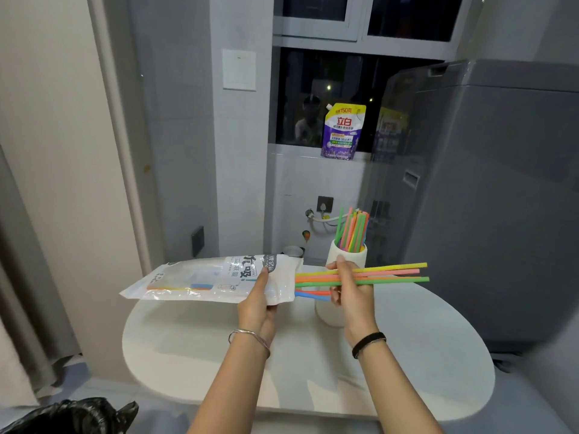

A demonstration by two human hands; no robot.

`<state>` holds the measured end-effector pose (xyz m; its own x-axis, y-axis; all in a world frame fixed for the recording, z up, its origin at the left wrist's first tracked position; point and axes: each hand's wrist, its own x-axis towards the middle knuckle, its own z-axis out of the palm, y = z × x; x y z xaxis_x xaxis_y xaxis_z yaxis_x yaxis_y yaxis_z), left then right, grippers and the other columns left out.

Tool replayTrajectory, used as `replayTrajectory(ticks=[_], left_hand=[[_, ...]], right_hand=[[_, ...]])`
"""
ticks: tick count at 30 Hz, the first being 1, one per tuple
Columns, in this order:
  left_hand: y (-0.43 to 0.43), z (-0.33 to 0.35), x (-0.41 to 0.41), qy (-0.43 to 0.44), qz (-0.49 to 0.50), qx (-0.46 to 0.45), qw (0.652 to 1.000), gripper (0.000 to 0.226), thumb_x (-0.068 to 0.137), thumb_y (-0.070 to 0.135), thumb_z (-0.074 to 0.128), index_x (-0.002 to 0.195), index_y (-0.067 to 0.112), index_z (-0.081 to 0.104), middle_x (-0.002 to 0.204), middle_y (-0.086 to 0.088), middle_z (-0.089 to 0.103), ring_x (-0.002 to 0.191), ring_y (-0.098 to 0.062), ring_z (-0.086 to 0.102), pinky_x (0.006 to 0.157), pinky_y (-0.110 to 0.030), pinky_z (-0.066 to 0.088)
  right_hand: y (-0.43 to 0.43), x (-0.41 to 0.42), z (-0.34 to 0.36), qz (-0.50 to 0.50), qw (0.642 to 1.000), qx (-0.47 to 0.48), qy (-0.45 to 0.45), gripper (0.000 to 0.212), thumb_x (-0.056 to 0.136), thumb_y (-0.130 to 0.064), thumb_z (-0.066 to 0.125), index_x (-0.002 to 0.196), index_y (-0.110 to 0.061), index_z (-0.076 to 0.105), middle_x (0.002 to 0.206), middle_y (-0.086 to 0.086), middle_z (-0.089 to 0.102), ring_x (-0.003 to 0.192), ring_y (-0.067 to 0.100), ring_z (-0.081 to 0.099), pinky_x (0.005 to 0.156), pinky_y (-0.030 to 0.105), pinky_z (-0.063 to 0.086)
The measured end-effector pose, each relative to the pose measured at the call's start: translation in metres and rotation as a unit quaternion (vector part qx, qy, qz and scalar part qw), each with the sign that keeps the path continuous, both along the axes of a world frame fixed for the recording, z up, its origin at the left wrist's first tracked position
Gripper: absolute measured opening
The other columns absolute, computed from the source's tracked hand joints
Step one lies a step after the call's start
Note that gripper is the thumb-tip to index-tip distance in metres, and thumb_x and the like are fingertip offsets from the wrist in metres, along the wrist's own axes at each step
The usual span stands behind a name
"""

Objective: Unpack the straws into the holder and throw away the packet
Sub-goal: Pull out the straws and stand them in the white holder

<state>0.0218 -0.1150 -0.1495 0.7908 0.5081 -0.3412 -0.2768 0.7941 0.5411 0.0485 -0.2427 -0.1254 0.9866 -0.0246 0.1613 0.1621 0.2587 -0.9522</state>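
Oval white table (200, 346); left hand (257, 303) grips glossy packet (200, 275); right hand (352, 292) pinches slim straws (396, 272).

Purple detergent pouch (342, 133) upright on window sill (297, 152); grey washing machine (501, 198) to its right; white switch plate (239, 69) on wall; dark socket (325, 204) below sill; pale oval table (219, 355) nearest
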Motion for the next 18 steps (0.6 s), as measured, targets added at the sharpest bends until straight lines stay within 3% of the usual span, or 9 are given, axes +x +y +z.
replayTrajectory(ticks=[3, 5, 8, 12, 15, 18], left_hand=[[-0.006, 0.003, 0.002, 0.005, -0.006, 0.007, 1.0, 0.05, 0.086, 0.013, 0.068, 0.133, 0.004, 0.054, 0.125, -0.009, 0.064, 0.082, -0.012, 0.064, 0.044, -0.018, 0.054], [-0.006, 0.003, 0.004, 0.01, -0.012, 0.006, 1.0, 0.048, 0.085, 0.014, 0.069, 0.13, 0.007, 0.056, 0.116, -0.006, 0.065, 0.081, -0.011, 0.064, 0.045, -0.017, 0.053], [-0.002, 0.003, 0.005, 0.008, -0.014, 0.005, 1.0, 0.043, 0.085, 0.014, 0.069, 0.127, 0.008, 0.058, 0.111, -0.004, 0.066, 0.08, -0.01, 0.064, 0.044, -0.017, 0.053], [0.002, 0.003, 0.01, 0.003, -0.008, 0.006, 1.0, 0.041, 0.086, 0.015, 0.068, 0.126, 0.009, 0.058, 0.112, -0.003, 0.066, 0.081, -0.01, 0.064, 0.043, -0.017, 0.053], [0.001, 0.003, 0.013, -0.002, -0.007, 0.005, 1.0, 0.046, 0.086, 0.015, 0.068, 0.13, 0.009, 0.056, 0.109, -0.002, 0.066, 0.082, -0.01, 0.064, 0.045, -0.017, 0.053], [-0.001, 0.001, 0.015, -0.001, -0.004, 0.003, 1.0, 0.042, 0.086, 0.015, 0.068, 0.126, 0.011, 0.057, 0.11, -0.002, 0.067, 0.082, -0.01, 0.064, 0.045, -0.017, 0.054]], right_hand=[[-0.001, 0.004, 0.002, 0.019, 0.997, -0.069, -0.025, 0.031, 0.092, -0.024, 0.053, 0.065, -0.014, 0.061, 0.056, -0.001, 0.055, 0.046, 0.007, 0.049, 0.043, 0.012, 0.039], [-0.013, 0.016, 0.013, -0.025, 0.997, -0.059, -0.047, 0.037, 0.093, -0.024, 0.051, 0.058, -0.017, 0.058, 0.047, -0.006, 0.05, 0.042, 0.007, 0.042, 0.043, 0.016, 0.036], [-0.041, 0.039, 0.043, -0.111, 0.987, -0.052, -0.102, 0.041, 0.095, -0.027, 0.047, 0.057, -0.014, 0.053, 0.049, 0.002, 0.043, 0.042, 0.009, 0.04, 0.046, 0.022, 0.033], [-0.07, 0.065, 0.086, -0.169, 0.961, -0.117, -0.187, 0.044, 0.095, -0.032, 0.044, 0.055, -0.017, 0.053, 0.05, 0.001, 0.048, 0.039, 0.0, 0.046, 0.045, 0.013, 0.038], [-0.076, 0.08, 0.107, -0.159, 0.942, -0.175, -0.237, 0.045, 0.096, -0.032, 0.042, 0.061, -0.009, 0.056, 0.051, 0.0, 0.05, 0.042, -0.003, 0.05, 0.046, 0.005, 0.038], [-0.071, 0.091, 0.115, -0.137, 0.927, -0.233, -0.262, 0.046, 0.097, -0.032, 0.04, 0.06, -0.01, 0.055, 0.052, -0.001, 0.051, 0.044, -0.003, 0.051, 0.047, 0.006, 0.039]])
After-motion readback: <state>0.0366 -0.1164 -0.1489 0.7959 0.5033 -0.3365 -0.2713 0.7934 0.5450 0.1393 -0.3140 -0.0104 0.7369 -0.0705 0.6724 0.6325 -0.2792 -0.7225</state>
